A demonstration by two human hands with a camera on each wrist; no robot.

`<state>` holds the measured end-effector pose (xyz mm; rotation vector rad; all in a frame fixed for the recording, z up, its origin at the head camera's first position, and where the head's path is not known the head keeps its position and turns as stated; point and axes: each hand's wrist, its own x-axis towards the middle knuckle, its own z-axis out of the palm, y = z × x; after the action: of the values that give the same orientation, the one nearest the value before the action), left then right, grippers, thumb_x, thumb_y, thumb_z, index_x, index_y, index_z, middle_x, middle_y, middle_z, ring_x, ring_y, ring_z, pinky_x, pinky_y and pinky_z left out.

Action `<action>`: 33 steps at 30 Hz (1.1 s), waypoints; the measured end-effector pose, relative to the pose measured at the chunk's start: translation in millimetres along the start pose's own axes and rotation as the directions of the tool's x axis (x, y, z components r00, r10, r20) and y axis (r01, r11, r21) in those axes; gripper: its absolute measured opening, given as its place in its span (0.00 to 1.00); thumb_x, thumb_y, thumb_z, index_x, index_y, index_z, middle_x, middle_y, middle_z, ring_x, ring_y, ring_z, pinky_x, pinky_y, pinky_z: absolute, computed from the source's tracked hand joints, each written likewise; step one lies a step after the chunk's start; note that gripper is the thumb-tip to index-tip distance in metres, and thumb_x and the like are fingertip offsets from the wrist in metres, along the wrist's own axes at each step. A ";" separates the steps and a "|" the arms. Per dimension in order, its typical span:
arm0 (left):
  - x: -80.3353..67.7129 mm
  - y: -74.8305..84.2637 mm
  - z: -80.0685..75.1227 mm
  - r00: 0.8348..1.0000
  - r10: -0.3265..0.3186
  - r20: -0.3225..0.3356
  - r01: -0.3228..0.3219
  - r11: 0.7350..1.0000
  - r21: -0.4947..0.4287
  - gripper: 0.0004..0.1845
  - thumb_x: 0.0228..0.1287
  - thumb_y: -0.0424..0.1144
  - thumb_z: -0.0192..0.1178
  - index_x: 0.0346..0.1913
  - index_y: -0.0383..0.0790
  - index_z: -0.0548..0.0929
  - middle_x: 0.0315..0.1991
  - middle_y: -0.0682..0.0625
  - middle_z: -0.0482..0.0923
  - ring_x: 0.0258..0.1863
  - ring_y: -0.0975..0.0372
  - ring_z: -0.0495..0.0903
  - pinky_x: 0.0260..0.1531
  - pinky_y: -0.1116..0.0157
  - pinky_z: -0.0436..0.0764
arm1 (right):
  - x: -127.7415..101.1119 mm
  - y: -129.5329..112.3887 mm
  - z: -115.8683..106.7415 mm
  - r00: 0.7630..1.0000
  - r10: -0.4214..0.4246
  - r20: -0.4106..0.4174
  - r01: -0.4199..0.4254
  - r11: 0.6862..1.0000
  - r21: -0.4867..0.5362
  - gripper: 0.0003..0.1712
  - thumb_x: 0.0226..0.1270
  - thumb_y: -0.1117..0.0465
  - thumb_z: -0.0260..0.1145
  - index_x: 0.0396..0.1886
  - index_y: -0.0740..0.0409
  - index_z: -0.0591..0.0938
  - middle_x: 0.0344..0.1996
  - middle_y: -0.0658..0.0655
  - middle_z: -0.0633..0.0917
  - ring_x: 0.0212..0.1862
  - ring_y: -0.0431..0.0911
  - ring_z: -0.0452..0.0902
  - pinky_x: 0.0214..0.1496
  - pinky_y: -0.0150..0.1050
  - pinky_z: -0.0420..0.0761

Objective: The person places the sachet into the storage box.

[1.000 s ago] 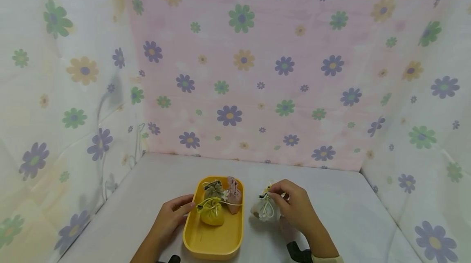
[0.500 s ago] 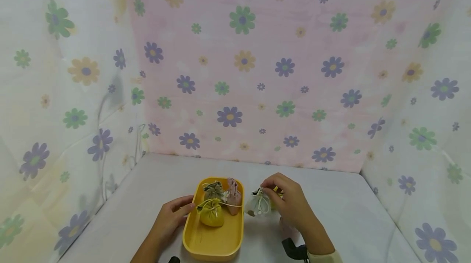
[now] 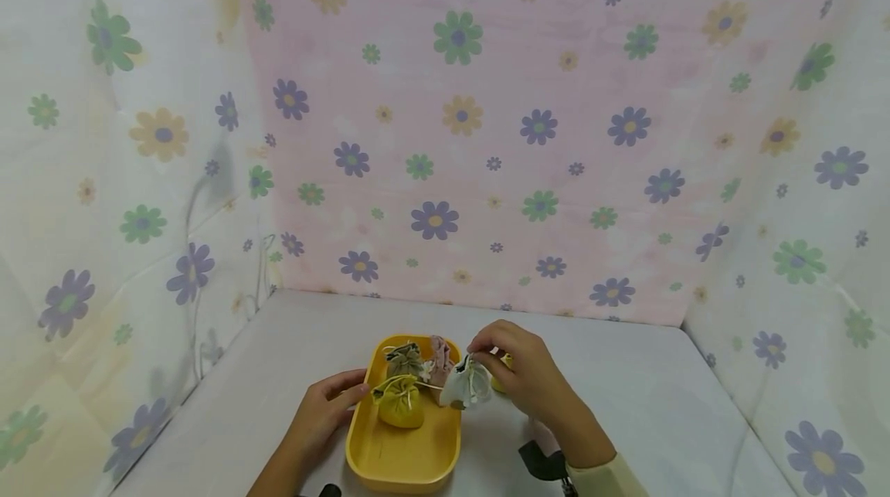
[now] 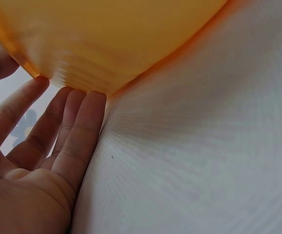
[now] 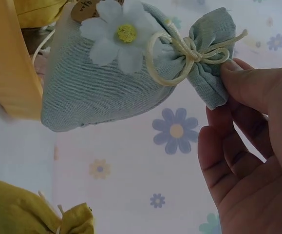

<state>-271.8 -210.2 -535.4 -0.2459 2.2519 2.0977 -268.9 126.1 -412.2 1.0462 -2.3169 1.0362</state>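
My right hand pinches a pale blue-grey drawstring pouch by its gathered neck, thumb against fingers. In the right wrist view the pouch has a cream cord bow, a white fabric flower and a brown tag. It hangs at the right rim of a yellow tray, raised off the table. The tray holds a yellow pouch, a grey-green pouch and a pink pouch, partly hidden by the held one. My left hand touches the tray's left side with extended fingertips.
Another yellow pouch lies on the white table, partly behind my right hand in the head view. A pinkish item sits below my right wrist, mostly hidden. Flower-print curtains surround the table.
My right hand has lifted the pale pouch and carried it leftward to the tray's right rim, uncovering the yellow pouch behind it. The left hand and tray stay in place.
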 end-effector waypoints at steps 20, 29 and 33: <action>-0.7 1.1 -0.3 1.000 0.000 -0.003 0.000 1.000 0.013 0.27 0.64 0.51 0.72 0.61 0.40 0.85 0.62 0.44 0.82 0.55 0.56 0.85 0.47 0.57 0.90 | 15.8 -2.0 22.8 0.978 -0.154 0.138 0.150 0.988 0.041 0.11 0.70 0.67 0.70 0.45 0.46 0.87 0.44 0.46 0.89 0.48 0.35 0.82 0.48 0.30 0.87; 1.4 0.7 -1.9 1.000 -0.006 -0.006 0.006 1.000 0.018 0.29 0.62 0.54 0.73 0.62 0.41 0.85 0.63 0.44 0.82 0.56 0.56 0.85 0.47 0.57 0.90 | 22.0 -3.8 24.8 0.968 -0.205 0.146 0.201 0.979 0.042 0.14 0.70 0.67 0.70 0.48 0.43 0.87 0.46 0.46 0.90 0.51 0.36 0.82 0.53 0.32 0.86; 1.7 0.5 -3.0 1.000 -0.002 0.002 0.002 1.000 0.020 0.30 0.62 0.54 0.73 0.62 0.40 0.85 0.63 0.43 0.82 0.56 0.55 0.85 0.48 0.57 0.90 | 20.6 -5.2 26.6 0.949 -0.284 0.136 0.284 0.959 0.015 0.13 0.71 0.65 0.69 0.49 0.44 0.88 0.47 0.43 0.89 0.50 0.37 0.81 0.51 0.29 0.85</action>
<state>-273.4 -213.3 -535.0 -0.2454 2.2692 2.0723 -279.4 93.8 -414.6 1.4401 -2.1832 0.8687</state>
